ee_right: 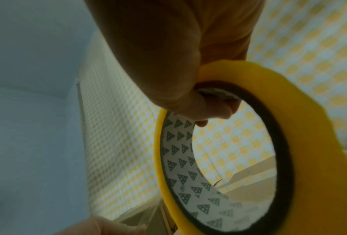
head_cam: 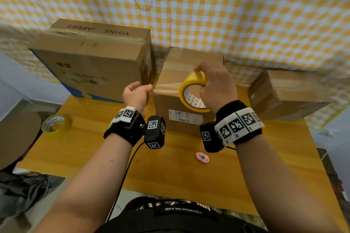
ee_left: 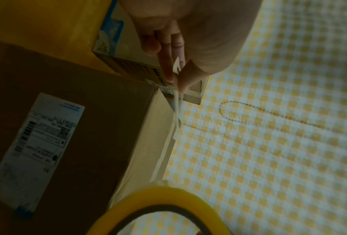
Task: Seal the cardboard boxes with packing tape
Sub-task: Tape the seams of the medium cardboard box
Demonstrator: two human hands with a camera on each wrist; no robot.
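A middle cardboard box with a white shipping label stands on the wooden table. My right hand grips a yellow roll of packing tape above the box's top front edge, fingers curled through its core. A clear strip of tape stretches left from the roll. My left hand pinches the strip's free end at the box's left corner.
A large printed box stands at the back left, a third box at the right. A second tape roll lies near the table's left edge. A small pink cutter lies in front of the middle box. Checked cloth hangs behind.
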